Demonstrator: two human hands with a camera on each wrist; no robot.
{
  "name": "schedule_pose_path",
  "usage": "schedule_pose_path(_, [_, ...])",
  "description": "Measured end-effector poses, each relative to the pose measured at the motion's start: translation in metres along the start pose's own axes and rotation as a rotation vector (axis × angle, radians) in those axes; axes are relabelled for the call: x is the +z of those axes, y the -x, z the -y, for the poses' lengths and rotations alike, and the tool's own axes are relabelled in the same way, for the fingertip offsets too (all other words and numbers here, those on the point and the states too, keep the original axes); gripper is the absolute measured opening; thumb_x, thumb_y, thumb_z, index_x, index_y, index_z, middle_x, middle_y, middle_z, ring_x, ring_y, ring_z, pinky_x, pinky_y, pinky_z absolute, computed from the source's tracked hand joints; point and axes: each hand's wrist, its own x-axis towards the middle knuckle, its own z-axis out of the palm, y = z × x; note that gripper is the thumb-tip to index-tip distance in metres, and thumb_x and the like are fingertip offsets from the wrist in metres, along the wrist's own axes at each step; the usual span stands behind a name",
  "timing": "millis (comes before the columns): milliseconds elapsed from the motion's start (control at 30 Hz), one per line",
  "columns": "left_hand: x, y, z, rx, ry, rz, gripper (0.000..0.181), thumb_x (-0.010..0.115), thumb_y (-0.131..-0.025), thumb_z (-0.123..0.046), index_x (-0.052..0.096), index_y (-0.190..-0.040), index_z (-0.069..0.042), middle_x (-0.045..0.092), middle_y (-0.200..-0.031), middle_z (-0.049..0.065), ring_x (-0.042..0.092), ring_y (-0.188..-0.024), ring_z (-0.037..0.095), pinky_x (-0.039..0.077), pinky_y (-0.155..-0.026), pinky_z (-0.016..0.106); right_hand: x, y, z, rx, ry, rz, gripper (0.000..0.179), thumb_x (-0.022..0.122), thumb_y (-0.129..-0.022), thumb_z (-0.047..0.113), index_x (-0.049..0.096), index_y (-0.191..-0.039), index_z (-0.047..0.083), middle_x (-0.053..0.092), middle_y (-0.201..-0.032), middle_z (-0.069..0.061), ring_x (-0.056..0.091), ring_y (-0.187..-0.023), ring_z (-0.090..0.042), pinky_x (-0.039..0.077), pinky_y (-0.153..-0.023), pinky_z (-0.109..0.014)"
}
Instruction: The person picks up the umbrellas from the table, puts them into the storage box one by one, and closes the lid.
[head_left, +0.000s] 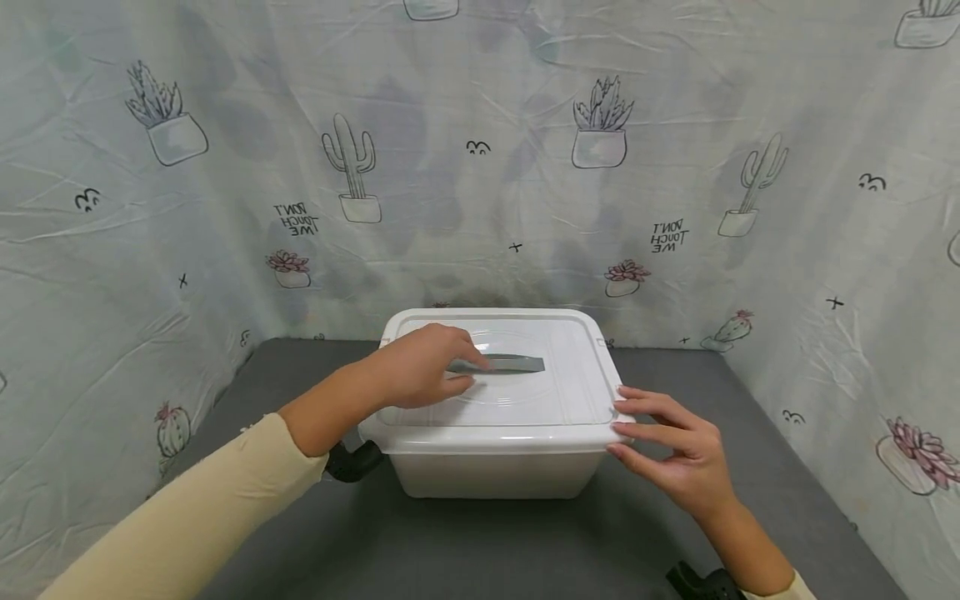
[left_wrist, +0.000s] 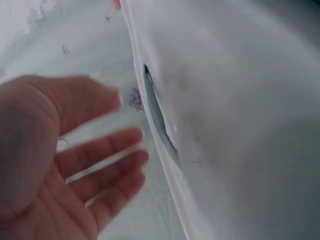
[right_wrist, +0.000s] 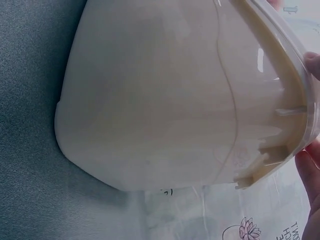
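Observation:
A white plastic storage box (head_left: 495, 477) stands on the grey surface with a white lid (head_left: 573, 396) over its top. My left hand (head_left: 423, 362) is above the lid at the left end of its grey handle (head_left: 517, 364). In the left wrist view, that hand's relaxed fingers (left_wrist: 107, 152) are spread, with a gap between them and the handle (left_wrist: 160, 115). At the lid's front right corner, my right hand (head_left: 678, 450) rests its fairly straight fingertips along the edge, thumb lowest. The right wrist view shows fingertips (right_wrist: 309, 172) at the rim. The box's inside is hidden.
Behind and at both sides hangs a pale cloth (head_left: 480, 208) printed with cacti and potted plants. The grey tabletop (head_left: 465, 550) extends around the box. Black wrist straps (head_left: 354, 461) sit at both wrists, below cream sleeves (head_left: 225, 492).

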Motion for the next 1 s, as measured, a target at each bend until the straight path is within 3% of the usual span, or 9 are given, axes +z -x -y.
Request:
schedule_pose_path(300, [0.017, 0.026, 0.013, -0.255, -0.156, -0.175, 0.037, 0.067, -0.099, -0.020, 0.068, -0.134, -0.006, 0.066, -0.137, 0.014, 0.061, -0.129, 0.033, 0.054, -0.104, 0.051, -0.002, 0.000, 0.000, 0.017, -0.035, 0.015, 0.019, 0.085, -0.080, -0.001, 0.077, -0.092, -0.012, 0.072, -0.114, -0.023, 0.065, -0.127, -0.028, 0.053, -0.106, -0.026])
schedule_pose_path(533, [0.023, 0.035, 0.034, -0.466, -0.200, -0.144, 0.067, 0.059, -0.103, -0.032, 0.039, -0.153, 0.009, 0.035, -0.161, 0.028, 0.031, -0.152, 0.044, 0.033, -0.122, 0.058, -0.002, 0.001, 0.002, 0.032, -0.032, 0.020, 0.019, 0.085, -0.079, -0.002, 0.077, -0.093, -0.012, 0.072, -0.114, -0.023, 0.065, -0.127, -0.027, 0.054, -0.105, -0.025])
schedule_pose_path(667, [0.028, 0.039, 0.045, -0.506, -0.176, -0.110, 0.078, 0.047, -0.107, -0.044, 0.024, -0.157, 0.011, 0.016, -0.167, 0.030, 0.014, -0.156, 0.046, 0.018, -0.128, 0.060, -0.002, 0.000, 0.003, 0.036, -0.003, 0.021, 0.019, 0.086, -0.078, -0.001, 0.078, -0.093, -0.010, 0.073, -0.113, -0.021, 0.066, -0.126, -0.026, 0.054, -0.103, -0.023])
schedule_pose_path(800, [0.031, 0.042, 0.053, -0.521, -0.093, -0.065, 0.084, 0.036, -0.108, -0.054, 0.012, -0.161, 0.007, -0.001, -0.170, 0.026, -0.001, -0.158, 0.045, 0.006, -0.128, 0.062, -0.001, -0.001, 0.002, 0.043, 0.019, 0.021, 0.019, 0.087, -0.077, 0.000, 0.078, -0.092, -0.009, 0.073, -0.111, -0.020, 0.067, -0.125, -0.025, 0.055, -0.101, -0.022])
schedule_pose_path(1000, [0.032, 0.040, 0.058, -0.522, -0.056, -0.025, 0.097, 0.030, -0.103, -0.068, 0.005, -0.162, 0.004, -0.006, -0.171, 0.022, -0.004, -0.159, 0.042, 0.003, -0.129, 0.062, -0.002, 0.000, 0.001, 0.047, -0.005, 0.019, 0.020, 0.087, -0.077, -0.001, 0.078, -0.093, -0.010, 0.073, -0.112, -0.021, 0.066, -0.126, -0.025, 0.055, -0.101, -0.022])
